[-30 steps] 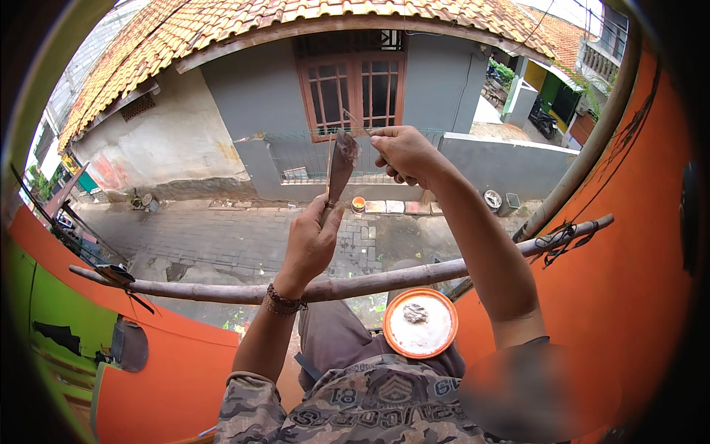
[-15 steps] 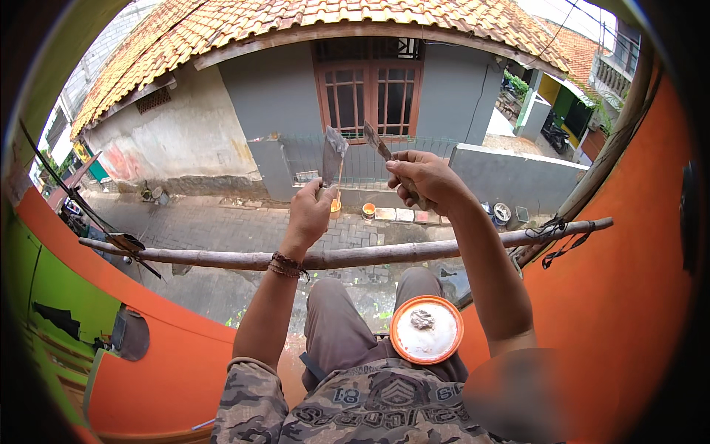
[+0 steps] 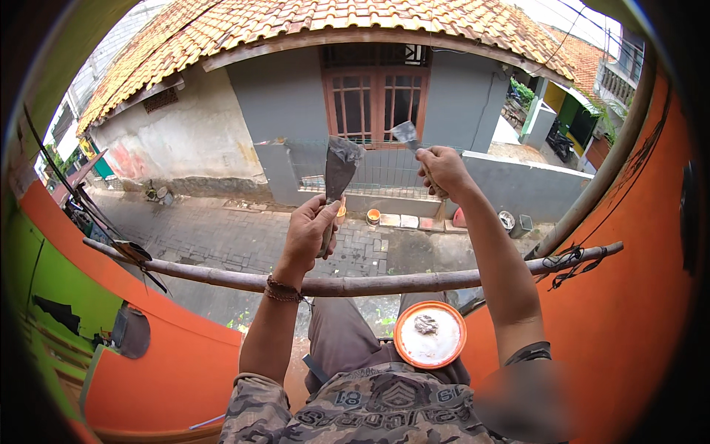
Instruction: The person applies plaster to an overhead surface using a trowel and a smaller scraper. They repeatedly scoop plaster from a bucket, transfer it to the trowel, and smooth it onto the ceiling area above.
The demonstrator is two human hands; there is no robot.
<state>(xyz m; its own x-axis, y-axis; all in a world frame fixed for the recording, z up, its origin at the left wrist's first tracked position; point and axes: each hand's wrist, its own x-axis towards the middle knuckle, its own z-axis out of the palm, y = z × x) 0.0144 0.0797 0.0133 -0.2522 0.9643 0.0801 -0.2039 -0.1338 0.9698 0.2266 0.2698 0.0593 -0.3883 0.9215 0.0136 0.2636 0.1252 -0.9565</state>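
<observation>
My left hand [image 3: 309, 228] is closed around the handle of a wide putty knife [image 3: 340, 170], its blade pointing up with grey paste along the top edge. To the right, my right hand [image 3: 444, 172] grips a smaller putty knife [image 3: 406, 134], tilted up and left, with pale paste covering its tip. The two blades are apart. An orange-rimmed tub [image 3: 397, 348] sits on my right thigh, holding white material with a grey lump of paste [image 3: 425, 324] on top.
A bamboo pole [image 3: 370, 286] crosses in front of me below my hands. Another pole [image 3: 617, 163] slants up at right beside an orange wall [image 3: 592, 325]. Far below lies a paved alley [image 3: 214, 233]; opposite stands a grey house with a tiled roof [image 3: 310, 16].
The right-hand putty knife has moved right and away from the left one, turning its paste-covered face into view. The left putty knife has turned to show its broad blade.
</observation>
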